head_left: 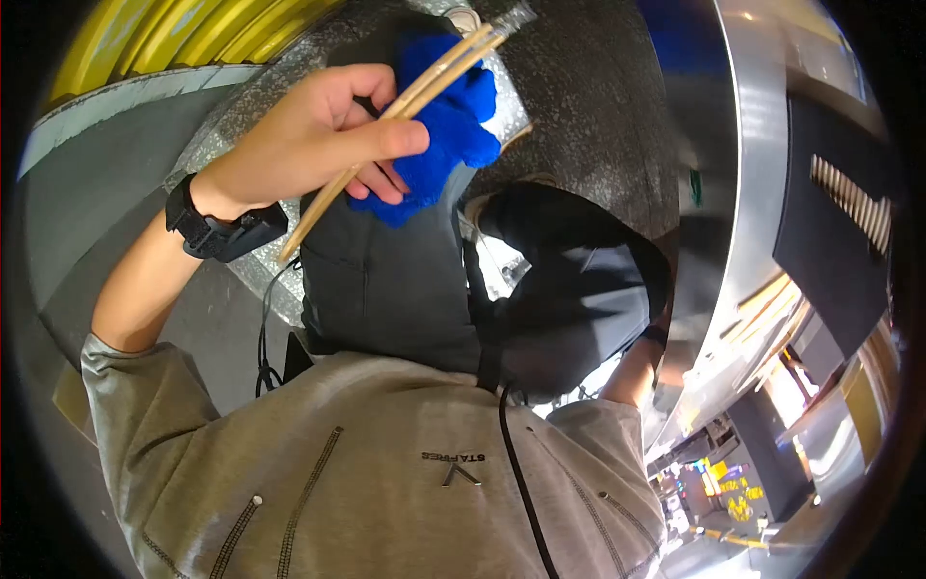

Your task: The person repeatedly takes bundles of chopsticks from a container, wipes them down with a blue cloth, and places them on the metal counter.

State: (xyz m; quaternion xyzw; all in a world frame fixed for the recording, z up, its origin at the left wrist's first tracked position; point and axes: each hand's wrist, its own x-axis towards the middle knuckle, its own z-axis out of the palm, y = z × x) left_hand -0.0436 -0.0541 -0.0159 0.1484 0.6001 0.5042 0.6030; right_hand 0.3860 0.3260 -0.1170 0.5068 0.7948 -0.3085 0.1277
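My left hand [338, 135] is closed around a pair of long, thin tan strips [333, 193], the thumb pressed across them. The strips slant from lower left to upper right, and something clear and shiny [514, 17] shows at their top end. Just beyond the fingers, a blue fuzzy glove or cloth [439, 154] lies over my grey-trousered leg. Of my right arm only the forearm [632, 376] shows at the right, with a dark band near the wrist; that hand is hidden.
Yellow ribbed panels [164, 43] stand at the upper left. A speckled metal surface [241, 106] lies under the legs. At the right is a curved shiny metal surface [757, 174], with a dark panel [830, 222] beside it. A thin black cord [263, 338] hangs by my left hip.
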